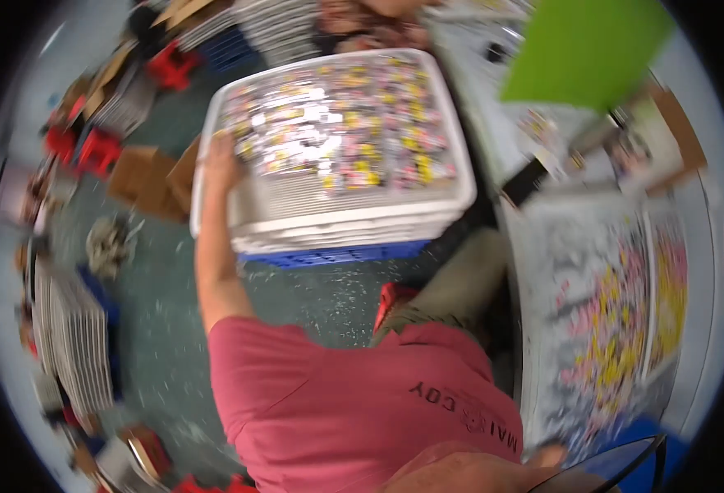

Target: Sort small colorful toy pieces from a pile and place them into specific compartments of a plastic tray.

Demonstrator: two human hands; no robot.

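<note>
My left hand (220,164) is at the left rim of a white tray (296,212), fingers closed round its edge, though motion blurs them. Rows of small shiny pieces in pink, yellow and clear (353,123) cover most of that tray; its ribbed near-left part is bare. It tops a stack of similar white trays on a blue base (337,255). My right hand (549,456) shows only in small part at the lower right, by the worktable's near end, its fingers smeared and mostly hidden.
The worktable (534,246) on the right carries loose pink and yellow pieces (616,329), a black box (526,182) and a green sheet (588,53). Cardboard boxes (142,177), red stools (99,152) and another tray stack (74,345) stand to the left.
</note>
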